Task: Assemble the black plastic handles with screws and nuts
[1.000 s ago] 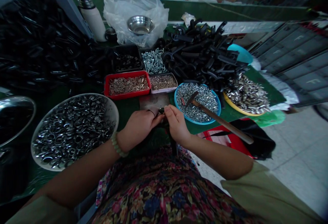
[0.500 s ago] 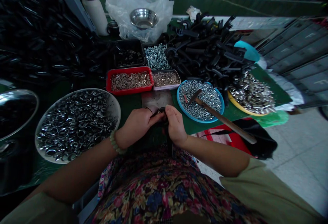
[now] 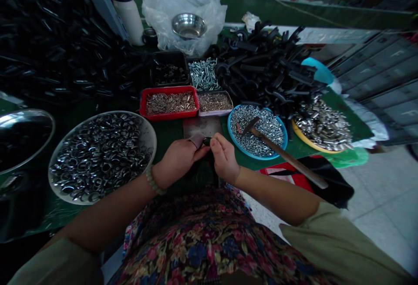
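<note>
My left hand (image 3: 178, 159) and my right hand (image 3: 224, 158) meet in front of my body, above the near edge of the bench. Between their fingertips is a small dark part (image 3: 207, 141) with a shiny rounded top. Both hands are closed on it, and the fingers cover most of its shape. Just beyond the hands lies a flat metal plate (image 3: 202, 127). A hammer (image 3: 274, 145) rests across the blue bowl (image 3: 286, 139) of small metal nuts to the right. On the left is a pale round tray (image 3: 150, 124) heaped with shiny metal rings.
Behind the hands stand a red tray (image 3: 170, 115) of small pins, a pale box (image 3: 215, 113) of tiny parts and a bin of bolts (image 3: 204, 74). Black parts (image 3: 261, 63) are piled at back right, more at back left. A yellow dish (image 3: 303, 137) holds metal pieces.
The view has shifted slightly, so the bench things appear a little lower and to the right. Both hands stay together on the small dark part, its shiny top turned a little.
</note>
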`<state>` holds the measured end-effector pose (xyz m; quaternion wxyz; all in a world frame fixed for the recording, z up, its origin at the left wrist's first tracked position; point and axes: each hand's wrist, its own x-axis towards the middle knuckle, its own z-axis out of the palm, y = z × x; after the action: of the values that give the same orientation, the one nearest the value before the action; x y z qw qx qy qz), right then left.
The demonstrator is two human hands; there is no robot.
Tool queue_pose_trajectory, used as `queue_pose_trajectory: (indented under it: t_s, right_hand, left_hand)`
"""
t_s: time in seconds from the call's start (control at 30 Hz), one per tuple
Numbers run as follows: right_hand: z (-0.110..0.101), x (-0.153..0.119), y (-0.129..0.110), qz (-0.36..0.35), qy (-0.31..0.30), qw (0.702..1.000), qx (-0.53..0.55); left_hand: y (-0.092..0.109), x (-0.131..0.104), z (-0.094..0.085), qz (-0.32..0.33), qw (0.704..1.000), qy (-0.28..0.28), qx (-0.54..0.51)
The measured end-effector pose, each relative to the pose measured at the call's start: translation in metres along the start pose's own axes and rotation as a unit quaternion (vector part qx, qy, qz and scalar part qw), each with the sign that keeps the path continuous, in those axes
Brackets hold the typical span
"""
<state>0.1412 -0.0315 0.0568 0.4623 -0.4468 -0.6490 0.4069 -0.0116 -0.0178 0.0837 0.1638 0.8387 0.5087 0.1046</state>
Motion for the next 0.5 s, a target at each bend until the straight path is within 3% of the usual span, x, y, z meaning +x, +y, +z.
queue_pose_trajectory:
  t_s: [0.13, 0.2, 0.27, 0.33, 0.37, 0.43, 0.5]
  right_hand:
    - [-0.013, 0.024, 0.005, 0.026, -0.071, 0.997, 0.020]
    - [-0.019, 0.055, 0.007, 0.008, -0.124, 0.992, 0.006]
    - [-0.020, 0.096, 0.008, -0.050, -0.146, 0.984, -0.094]
    - [-0.012, 0.139, 0.010, -0.111, -0.170, 0.936, -0.288]
    - [-0.004, 0.158, 0.011, -0.131, -0.202, 0.890, -0.388]
    - [0.013, 0.185, 0.015, -0.148, -0.238, 0.802, -0.527]
    - [0.027, 0.199, 0.020, -0.152, -0.255, 0.761, -0.577]
  left_hand:
    - [-0.009, -0.006, -0.019, -0.001, 0.998, 0.029, -0.057]
    - [-0.015, -0.014, -0.033, 0.002, 0.991, 0.092, -0.096]
    - [-0.018, -0.022, -0.040, -0.005, 0.981, 0.179, -0.080]
    - [-0.015, -0.023, -0.033, 0.017, 0.977, 0.213, -0.001]
    - [-0.012, -0.021, -0.024, 0.041, 0.978, 0.197, 0.047]
    - [-0.003, -0.015, 0.000, 0.093, 0.981, 0.114, 0.126]
    - [0.004, -0.006, 0.020, 0.107, 0.981, 0.028, 0.157]
